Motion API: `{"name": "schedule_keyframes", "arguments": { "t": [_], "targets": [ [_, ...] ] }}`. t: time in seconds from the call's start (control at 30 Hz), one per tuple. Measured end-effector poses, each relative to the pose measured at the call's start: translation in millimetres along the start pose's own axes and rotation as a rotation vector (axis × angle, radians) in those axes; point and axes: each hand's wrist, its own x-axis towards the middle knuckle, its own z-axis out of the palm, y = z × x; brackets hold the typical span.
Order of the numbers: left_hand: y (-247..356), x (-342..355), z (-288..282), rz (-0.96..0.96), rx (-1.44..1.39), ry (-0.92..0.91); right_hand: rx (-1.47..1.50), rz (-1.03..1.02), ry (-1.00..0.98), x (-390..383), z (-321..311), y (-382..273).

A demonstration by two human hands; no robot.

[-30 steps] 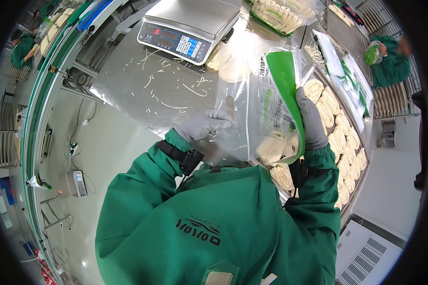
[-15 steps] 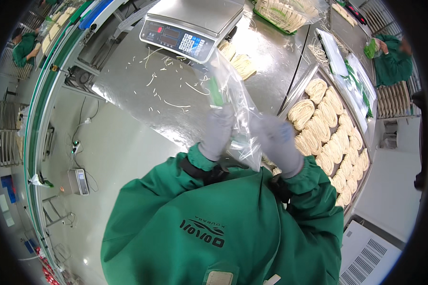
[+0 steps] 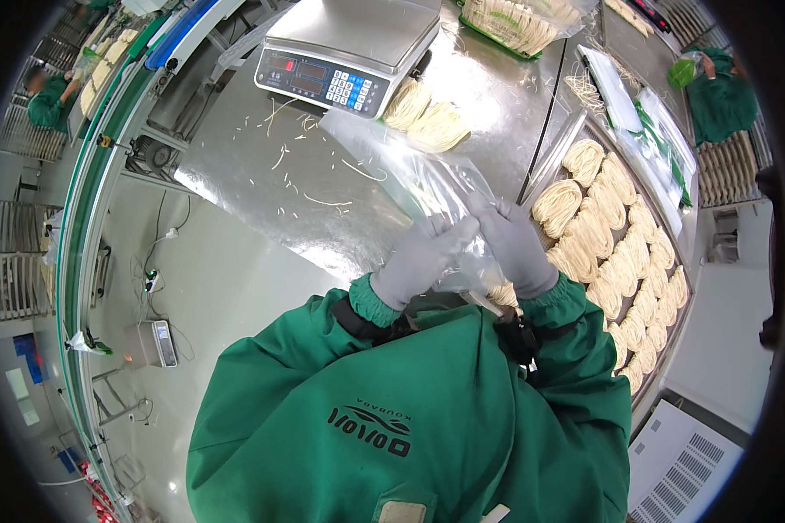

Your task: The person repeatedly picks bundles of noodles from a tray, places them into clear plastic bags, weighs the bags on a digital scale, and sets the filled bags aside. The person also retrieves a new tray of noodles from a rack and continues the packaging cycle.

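A clear plastic bag (image 3: 392, 166) stretches from below the scale toward my body. My left hand (image 3: 423, 259), in a grey glove, pinches its near end. Close against it, my right hand (image 3: 513, 244), gloved alike, grips the same end, and the fingertips of both hands almost meet. Bundles of pale noodles (image 3: 438, 128) lie on the steel table just beyond the bag, beside the scale. To the right, a metal tray (image 3: 532, 196) holds rows of coiled noodle bundles (image 3: 595, 228).
A digital scale (image 3: 344, 61) stands at the far side of the steel table (image 3: 262, 174), with noodle scraps scattered before it. A bagged noodle pack (image 3: 519, 26) lies behind. Flat plastic bags (image 3: 650, 144) rest beyond the tray. A conveyor (image 3: 96, 174) runs along the left. Co-workers in green stand at both far sides.
My hands have come together at the bag's near end. The bag now spreads flatter and leans toward the left, and its green part no longer shows.
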Motion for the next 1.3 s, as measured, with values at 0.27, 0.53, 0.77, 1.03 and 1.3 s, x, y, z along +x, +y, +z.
{"name": "schedule_keyframes", "arguments": {
  "t": [0.27, 0.53, 0.77, 1.03, 1.3],
  "targets": [
    [8.9, -17.7, 2.0, 0.194, -0.313, -0.276, 0.892, 0.093, 0.004, -37.4, 11.3, -46.9],
    [59.4, 13.3, -27.5, 0.532, 0.454, 0.203, -0.524, -0.326, 0.243, -21.4, -47.3, -49.8],
    [81.4, 18.1, -39.0, 0.896, 0.873, 0.500, -1.215, -0.528, 0.116, -21.4, -33.4, -74.6],
    [112.2, 14.9, -27.9, 1.142, 0.949, 0.620, -0.989, -0.625, 0.463, -21.9, -39.2, -53.5],
    [93.9, 16.1, -11.5, 0.950, 0.403, 0.482, -1.008, -0.490, 0.487, -36.3, -45.0, -104.3]
  ]
}}
